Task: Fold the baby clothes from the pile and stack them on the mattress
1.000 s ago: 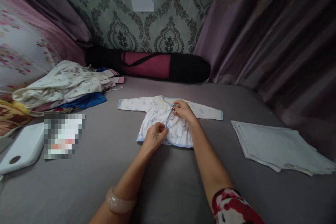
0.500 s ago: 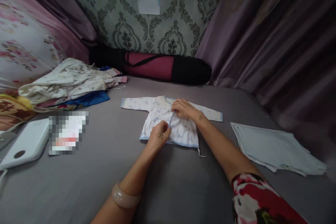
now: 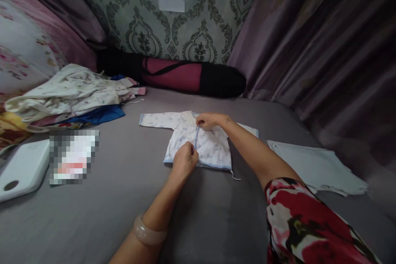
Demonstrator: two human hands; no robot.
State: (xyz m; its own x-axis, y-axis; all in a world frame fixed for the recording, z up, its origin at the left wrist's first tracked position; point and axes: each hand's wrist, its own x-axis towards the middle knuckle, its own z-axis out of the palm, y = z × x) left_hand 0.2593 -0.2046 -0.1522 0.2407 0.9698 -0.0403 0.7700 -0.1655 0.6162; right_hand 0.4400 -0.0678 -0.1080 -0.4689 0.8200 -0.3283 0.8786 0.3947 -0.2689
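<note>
1. Clock centred on the small white shirt, 12 toward the wall. Shirt has blue print and blue edging, lies flat on the grey sheet, neckline at 12, hem at 6.
2. Shirt sleeves spread: one toward 10 o'clock, the other toward between 2 and 3, partly hidden by the right arm. White tie string trails off the hem corner at 4.
3. Left hand: over the shirt's lower front, between 6 and 7. Fingers clamped on the lower end of the blue front edging. Pale bangle on that arm.
4. Right hand: near the neckline, about 12. Fingers clamped on the upper end of the same edging, which runs straight between both hands. Red floral sleeve on that arm.
5. Pale cloth stack: between 3 and 4, partly behind the right arm.
6. Pixelated item at 9, unreadable; white slab with dark round spot just beyond it.
7. Clothes pile: between 9 and 10, blue cloth along its lower edge.
8. Long black-and-maroon bag: along the wall, 10 to past 1.
</note>
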